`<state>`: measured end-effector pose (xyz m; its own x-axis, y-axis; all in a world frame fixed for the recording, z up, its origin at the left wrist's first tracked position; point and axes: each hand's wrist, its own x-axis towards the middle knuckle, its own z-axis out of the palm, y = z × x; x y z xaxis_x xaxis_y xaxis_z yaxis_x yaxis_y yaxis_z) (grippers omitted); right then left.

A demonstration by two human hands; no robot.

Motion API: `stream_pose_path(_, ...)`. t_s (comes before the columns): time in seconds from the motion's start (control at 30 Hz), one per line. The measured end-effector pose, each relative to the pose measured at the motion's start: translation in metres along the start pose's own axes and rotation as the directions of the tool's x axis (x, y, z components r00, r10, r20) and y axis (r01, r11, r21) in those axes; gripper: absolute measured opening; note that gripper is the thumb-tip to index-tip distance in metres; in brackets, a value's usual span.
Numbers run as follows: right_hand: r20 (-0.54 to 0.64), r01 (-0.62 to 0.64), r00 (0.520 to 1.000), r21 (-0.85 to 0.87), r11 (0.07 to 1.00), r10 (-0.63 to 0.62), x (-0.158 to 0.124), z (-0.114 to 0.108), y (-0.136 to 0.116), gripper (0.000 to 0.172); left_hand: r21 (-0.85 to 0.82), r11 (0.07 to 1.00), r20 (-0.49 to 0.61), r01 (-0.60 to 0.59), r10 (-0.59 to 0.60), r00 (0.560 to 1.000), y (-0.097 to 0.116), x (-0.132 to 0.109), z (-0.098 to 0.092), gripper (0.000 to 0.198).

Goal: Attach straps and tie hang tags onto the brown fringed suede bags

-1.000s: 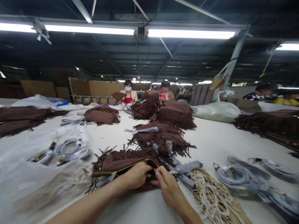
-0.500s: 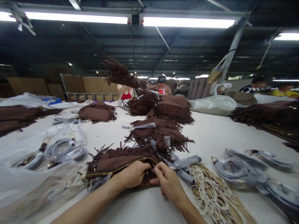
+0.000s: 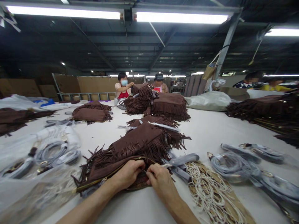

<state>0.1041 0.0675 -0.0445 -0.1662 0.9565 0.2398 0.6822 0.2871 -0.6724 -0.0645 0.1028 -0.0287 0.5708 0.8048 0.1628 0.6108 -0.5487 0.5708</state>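
A dark brown fringed bag (image 3: 98, 169) lies in front of me on the table, its gold zip open toward me. My left hand (image 3: 130, 172) is closed, pinching the bag at the far edge of its opening. My right hand (image 3: 160, 175) is closed with fingertips together over the opening, close to the left fingertips. What the right fingers pinch is too small to make out. Right behind lies another fringed bag (image 3: 142, 138), tilted against the first. To the right of my right hand are a grey wrapped strap (image 3: 184, 159) and a bundle of white cords (image 3: 207, 189) on brown paper.
Coiled wrapped straps lie at left (image 3: 52, 152) and right (image 3: 233, 166). A stack of fringed bags (image 3: 170, 105) stands mid-table, with more bags (image 3: 263, 112) at far right. Across the table, a co-worker's hand (image 3: 129, 84) touches the stack. Clear plastic (image 3: 35, 193) covers the near left.
A fringed bag that was in the air above the far stack is gone from there. Another bag now lies behind mine. My hands stay at the opening; the view has shifted slightly.
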Motion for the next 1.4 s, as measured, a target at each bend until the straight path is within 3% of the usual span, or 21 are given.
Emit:
stream_pose_path(0.1,-0.035,0.024,0.999,-0.265,0.964,-0.034,0.001,0.005,-0.004,0.023,-0.022,1.0,-0.01,0.021,-0.021,1.0,0.0,-0.002,-0.001,0.018)
stream_pose_path(0.2,0.002,0.058,0.998,-0.539,0.84,-0.068,0.002,0.007,-0.008,0.021,-0.039,0.999,-0.012,0.031,-0.031,0.999,0.0,-0.002,-0.001,0.018)
stream_pose_path(0.3,0.054,0.088,0.996,-0.625,0.776,-0.069,0.003,0.005,-0.011,0.018,-0.056,0.998,-0.015,0.03,-0.031,0.999,-0.001,-0.002,0.0,0.019)
stream_pose_path(0.47,0.052,0.114,0.993,-0.657,0.745,-0.105,0.003,0.006,-0.009,0.019,-0.079,0.996,-0.02,0.032,-0.034,0.999,0.0,-0.003,0.0,0.019)
stream_pose_path(0.87,-0.039,0.162,0.972,-0.598,0.785,-0.23,0.004,0.009,0.005,0.019,-0.066,0.997,-0.041,0.048,-0.051,0.998,-0.003,-0.006,0.001,0.021)
stream_pose_path(1.27,-0.025,0.151,0.98,-0.556,0.818,-0.199,0.01,0.016,0.006,0.015,-0.098,0.995,-0.051,0.016,-0.021,0.998,0.003,-0.006,0.001,0.033)
stream_pose_path(1.4,-0.028,0.145,0.982,-0.513,0.846,-0.186,0.01,0.013,0.004,0.008,-0.146,0.989,-0.094,0.005,-0.019,0.995,0.005,-0.004,0.005,0.024)
